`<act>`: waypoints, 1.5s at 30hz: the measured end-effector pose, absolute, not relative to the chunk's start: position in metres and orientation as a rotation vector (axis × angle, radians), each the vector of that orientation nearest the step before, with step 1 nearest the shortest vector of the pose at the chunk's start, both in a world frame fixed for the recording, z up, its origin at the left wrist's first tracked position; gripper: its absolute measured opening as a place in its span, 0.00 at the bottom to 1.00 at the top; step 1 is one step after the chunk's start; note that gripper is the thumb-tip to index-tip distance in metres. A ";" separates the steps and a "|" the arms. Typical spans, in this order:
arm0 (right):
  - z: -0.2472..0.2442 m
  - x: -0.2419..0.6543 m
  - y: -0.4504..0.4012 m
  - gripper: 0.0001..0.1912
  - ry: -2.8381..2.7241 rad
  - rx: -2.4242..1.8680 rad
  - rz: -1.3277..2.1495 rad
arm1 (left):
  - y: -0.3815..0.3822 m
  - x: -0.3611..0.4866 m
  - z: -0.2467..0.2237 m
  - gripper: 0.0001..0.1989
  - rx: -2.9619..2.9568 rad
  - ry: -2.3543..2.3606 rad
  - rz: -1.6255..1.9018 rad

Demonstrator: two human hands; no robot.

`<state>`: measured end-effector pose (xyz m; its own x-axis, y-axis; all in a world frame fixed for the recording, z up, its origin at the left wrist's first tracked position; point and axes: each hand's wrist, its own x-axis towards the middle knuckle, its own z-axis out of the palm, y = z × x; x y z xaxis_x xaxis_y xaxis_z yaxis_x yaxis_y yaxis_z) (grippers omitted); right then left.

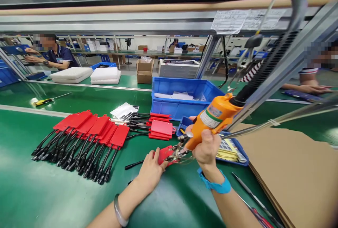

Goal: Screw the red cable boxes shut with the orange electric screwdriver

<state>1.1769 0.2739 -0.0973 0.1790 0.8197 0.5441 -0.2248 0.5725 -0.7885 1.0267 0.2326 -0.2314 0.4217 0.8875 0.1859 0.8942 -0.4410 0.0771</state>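
Observation:
My right hand (207,150) is wrapped round an orange power screwdriver (203,127) that hangs from a black ribbed hose. The tool tilts down to the left, its metal tip assembly over a flat red case (165,154) on the green bench. My left hand (151,170) presses that case at its left end, thumb and fingers around it; a black cable (134,165) comes out beside the hand. Part of the case is hidden by the hand and the tool tip. Several similar red cases (118,136) with black cables lie overlapped at left, and another stack (161,128) lies behind.
Behind stands a blue bin (171,107); a small blue tray (244,159) with yellow-edged labels sits beside my right hand. Cardboard sheets (295,164) and a pen-like grey tool (253,192) lie at right. A yellow screwdriver (43,102) lies far left. People work beyond the bench.

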 end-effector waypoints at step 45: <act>-0.038 1.147 0.297 0.21 -1.204 -0.576 0.656 | 0.246 1.018 -0.233 0.26 -2.785 -1.541 -0.535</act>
<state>1.1473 0.2965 -0.0381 0.2209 0.7268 0.6504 -0.1522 0.6844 -0.7131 1.0176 0.2463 -0.2332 0.4902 0.8366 0.2447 0.8083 -0.5413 0.2316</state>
